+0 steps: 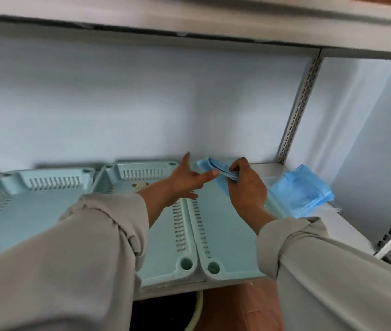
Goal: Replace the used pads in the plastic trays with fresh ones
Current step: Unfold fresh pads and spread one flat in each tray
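Three pale green plastic trays are lined up side by side on a grey metal shelf (347,225), so the right tray (223,225) is used as the landmark here. A folded blue pad (216,172) is held over the far end of that tray, pinched between the curled fingers and thumb of the right hand (245,185). The left hand (185,180) is spread just left of the pad, fingers straight and relaxed, with the index fingertip touching the pad's edge; nothing is gripped by it. The middle tray (165,247) is butted right up against the landmark tray's left side, and the left tray (22,206) sits beyond that one. A stack of blue pads (301,192) is lying on the shelf just off the landmark tray's right side, touching or nearly touching its rim, hard to say which. Beige sleeves are pushed up on both forearms. A slotted upright post (297,111) is seen behind the tray's far right corner, and wooden flooring (232,306) shows below its near end.
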